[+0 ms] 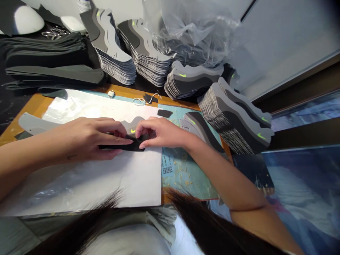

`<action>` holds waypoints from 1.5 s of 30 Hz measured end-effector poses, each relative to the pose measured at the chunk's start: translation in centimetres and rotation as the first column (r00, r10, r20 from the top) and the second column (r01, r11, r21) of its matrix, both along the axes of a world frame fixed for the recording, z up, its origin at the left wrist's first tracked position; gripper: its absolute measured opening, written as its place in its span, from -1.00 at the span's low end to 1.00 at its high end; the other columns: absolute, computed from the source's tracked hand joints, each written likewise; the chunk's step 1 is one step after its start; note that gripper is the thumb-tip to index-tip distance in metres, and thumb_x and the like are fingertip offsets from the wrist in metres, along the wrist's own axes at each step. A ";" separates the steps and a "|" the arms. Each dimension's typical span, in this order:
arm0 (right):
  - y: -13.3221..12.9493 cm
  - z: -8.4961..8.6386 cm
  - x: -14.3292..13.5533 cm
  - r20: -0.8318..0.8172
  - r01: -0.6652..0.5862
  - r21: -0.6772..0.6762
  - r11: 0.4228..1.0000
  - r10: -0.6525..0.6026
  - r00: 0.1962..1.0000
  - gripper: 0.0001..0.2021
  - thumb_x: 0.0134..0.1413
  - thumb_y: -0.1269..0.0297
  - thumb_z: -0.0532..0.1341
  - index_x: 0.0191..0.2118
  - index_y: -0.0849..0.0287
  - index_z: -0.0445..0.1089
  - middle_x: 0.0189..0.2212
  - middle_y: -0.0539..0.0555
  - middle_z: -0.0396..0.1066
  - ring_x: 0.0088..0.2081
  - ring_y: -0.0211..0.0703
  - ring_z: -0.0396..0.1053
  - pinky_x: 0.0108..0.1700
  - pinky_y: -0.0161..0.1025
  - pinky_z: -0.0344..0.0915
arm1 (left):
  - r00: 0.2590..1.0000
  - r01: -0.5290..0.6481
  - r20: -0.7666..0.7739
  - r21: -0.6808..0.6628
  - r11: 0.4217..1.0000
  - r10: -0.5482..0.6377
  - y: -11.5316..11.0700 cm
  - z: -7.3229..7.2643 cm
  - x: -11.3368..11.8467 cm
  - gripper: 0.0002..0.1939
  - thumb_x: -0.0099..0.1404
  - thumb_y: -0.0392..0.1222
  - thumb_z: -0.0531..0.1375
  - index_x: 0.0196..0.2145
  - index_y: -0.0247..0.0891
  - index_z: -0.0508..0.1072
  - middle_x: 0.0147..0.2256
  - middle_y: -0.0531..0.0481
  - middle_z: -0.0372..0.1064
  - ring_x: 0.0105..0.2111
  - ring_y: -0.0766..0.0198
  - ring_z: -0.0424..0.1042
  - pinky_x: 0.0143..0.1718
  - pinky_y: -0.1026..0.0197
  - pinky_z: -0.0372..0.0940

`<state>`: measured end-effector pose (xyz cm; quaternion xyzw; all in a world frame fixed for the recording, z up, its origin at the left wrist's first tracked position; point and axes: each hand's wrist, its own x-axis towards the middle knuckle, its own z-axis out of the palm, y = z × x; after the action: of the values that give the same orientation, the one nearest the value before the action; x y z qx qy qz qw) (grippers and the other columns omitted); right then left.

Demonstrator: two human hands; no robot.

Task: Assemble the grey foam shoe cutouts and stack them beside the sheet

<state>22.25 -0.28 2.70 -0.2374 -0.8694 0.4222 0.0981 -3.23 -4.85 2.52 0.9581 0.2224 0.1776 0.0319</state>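
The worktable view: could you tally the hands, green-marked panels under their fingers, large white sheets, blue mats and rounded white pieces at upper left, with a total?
Left hand and right hand: 2
Green-marked panel under the hands: 1
Large white sheet: 1
Blue mat: 1
Rounded white pieces: 2
Total: 7

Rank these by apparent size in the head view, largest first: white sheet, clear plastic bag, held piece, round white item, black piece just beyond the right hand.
1. White sheet
2. Clear plastic bag
3. Black piece
4. Round white item
Held piece: partly covered, so unranked.
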 end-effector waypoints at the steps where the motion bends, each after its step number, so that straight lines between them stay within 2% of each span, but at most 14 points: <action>1: 0.0 0.0 0.0 0.002 0.001 0.000 1.000 -0.001 1.000 -0.79 0.00 0.32 0.35 -0.21 0.22 0.43 -0.30 0.03 0.39 -0.23 -0.20 0.30 -0.20 -0.27 0.19 | 1.000 0.002 -0.001 0.008 1.000 -0.002 0.0 0.0 0.0 -0.69 0.40 -0.17 0.05 -0.07 -0.06 0.58 -0.19 0.02 0.48 -0.29 0.31 0.46 -0.32 0.31 0.33; 8: 0.1 -0.1 0.1 -0.021 -0.003 -0.016 1.000 0.002 1.000 -0.80 0.02 0.32 0.35 -0.20 0.22 0.45 -0.29 0.02 0.41 -0.26 -0.24 0.31 -0.22 -0.29 0.21 | 1.000 0.002 0.004 0.004 1.000 -0.002 0.1 -0.4 -0.2 -0.69 0.40 -0.17 0.06 -0.04 -0.05 0.56 -0.18 0.03 0.47 -0.28 0.32 0.46 -0.30 0.32 0.32; 16: 0.1 -0.2 0.1 -0.034 -0.007 -0.012 1.000 0.007 0.999 -0.80 0.00 0.34 0.35 -0.21 0.21 0.45 -0.31 0.01 0.42 -0.27 -0.24 0.32 -0.24 -0.30 0.20 | 1.000 0.021 0.013 0.036 0.999 -0.021 0.1 0.1 0.0 -0.67 0.43 -0.16 0.02 -0.07 -0.08 0.58 -0.20 0.04 0.47 -0.30 0.35 0.46 -0.31 0.32 0.32; 23: 0.1 0.0 0.1 -0.017 -0.010 -0.024 1.000 0.010 1.000 -0.82 0.02 0.31 0.34 -0.22 0.19 0.43 -0.29 0.01 0.42 -0.27 -0.24 0.31 -0.23 -0.29 0.19 | 1.000 0.000 0.007 -0.035 0.999 0.000 0.1 0.1 -0.1 -0.66 0.43 -0.14 0.02 -0.05 -0.05 0.58 -0.17 0.04 0.48 -0.30 0.39 0.47 -0.28 0.35 0.32; 32: 0.2 -0.1 0.1 -0.033 -0.020 -0.073 0.997 0.018 0.999 -0.81 0.04 0.28 0.34 -0.21 0.20 0.43 -0.26 0.03 0.44 -0.25 -0.24 0.33 -0.21 -0.29 0.19 | 1.000 -0.002 0.008 -0.213 0.977 0.003 0.5 -0.1 -0.7 -0.65 0.40 -0.23 0.07 0.03 0.02 0.53 -0.12 0.03 0.47 -0.30 0.41 0.46 -0.25 0.41 0.31; 39: 0.1 -0.1 0.1 -0.012 -0.016 -0.019 1.000 0.016 1.000 -0.79 0.03 0.29 0.36 -0.20 0.21 0.45 -0.27 0.04 0.41 -0.25 -0.23 0.31 -0.19 -0.27 0.20 | 1.000 -0.007 -0.003 -0.200 0.980 0.006 0.4 -0.4 -0.9 -0.64 0.38 -0.23 0.09 0.04 0.02 0.52 -0.09 0.05 0.45 -0.28 0.42 0.45 -0.22 0.41 0.29; 45: 0.1 -0.1 0.1 -0.016 -0.025 -0.016 1.000 0.024 1.000 -0.79 0.04 0.27 0.35 -0.19 0.19 0.44 -0.26 0.04 0.40 -0.23 -0.22 0.31 -0.19 -0.27 0.18 | 0.999 0.022 0.026 -0.132 0.991 -0.019 0.6 -0.4 -0.5 -0.67 0.38 -0.22 0.09 -0.01 -0.03 0.56 -0.13 0.02 0.47 -0.27 0.39 0.47 -0.22 0.39 0.32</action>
<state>22.36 -0.19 2.57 -0.2241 -0.8678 0.4325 0.0979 -3.78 -4.27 2.13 0.9539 0.2234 0.1739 0.1001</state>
